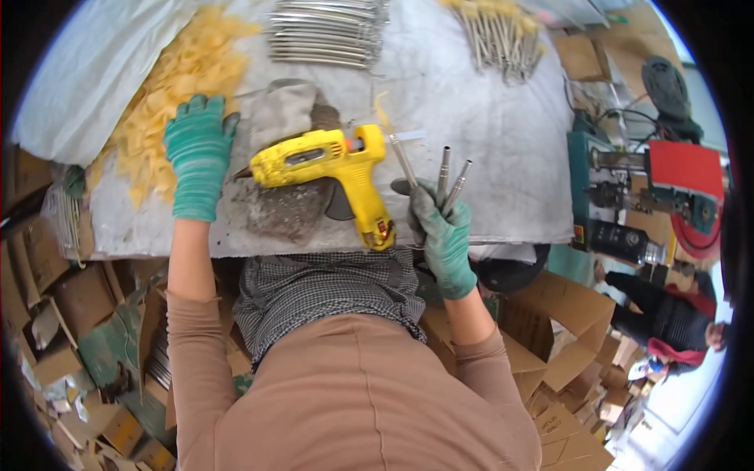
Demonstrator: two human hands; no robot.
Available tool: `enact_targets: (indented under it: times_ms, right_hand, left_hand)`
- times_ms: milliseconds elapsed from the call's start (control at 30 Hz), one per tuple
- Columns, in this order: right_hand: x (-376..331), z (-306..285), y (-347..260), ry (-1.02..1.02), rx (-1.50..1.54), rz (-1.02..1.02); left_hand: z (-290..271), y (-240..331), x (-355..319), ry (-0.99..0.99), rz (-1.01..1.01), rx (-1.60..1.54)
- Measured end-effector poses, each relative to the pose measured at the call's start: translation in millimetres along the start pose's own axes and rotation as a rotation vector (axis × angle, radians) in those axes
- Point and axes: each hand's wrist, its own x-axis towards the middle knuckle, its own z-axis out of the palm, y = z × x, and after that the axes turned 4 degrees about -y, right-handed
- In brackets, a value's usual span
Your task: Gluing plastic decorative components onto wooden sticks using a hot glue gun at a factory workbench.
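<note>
My left hand (196, 157), in a green glove, reaches to the edge of a heap of thin yellow pieces (184, 67). Its fingers are stretched out and touch the heap. In my gloved right hand (446, 239) are three metal tubes (445, 171), gripped near their lower ends and pointing away from me. The leftmost has a yellow strip at its far tip. Between my hands a yellow glue gun (314, 157) lies on its side, nozzle to the left, partly over a grey, dirt-crusted block (283, 212). A crumpled grey cloth (283, 110) is behind it.
A row of metal tubes (326, 35) lies at the back of the covered table (510, 157). Yellow-tipped tubes (503, 43) are piled at the back right. Machinery with a red cover (686, 169) and a black bottle (624, 242) stand right. Cardboard boxes (561, 314) and another person (667, 318) are beyond.
</note>
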Motion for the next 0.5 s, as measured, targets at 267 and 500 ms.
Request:
enact_targets:
  times_ms: [267, 500]
  right_hand:
    - [-4.3, -6.8, -6.2, -0.068, 0.097, 0.04]
    - [9.1, -39.5, 14.6, 0.14, 0.001, -0.084]
  left_hand:
    - [2.3, 8.3, -2.1, -0.053, 0.004, 0.16]
    - [12.0, 1.1, 0.8, 0.103, 0.07, 0.106]
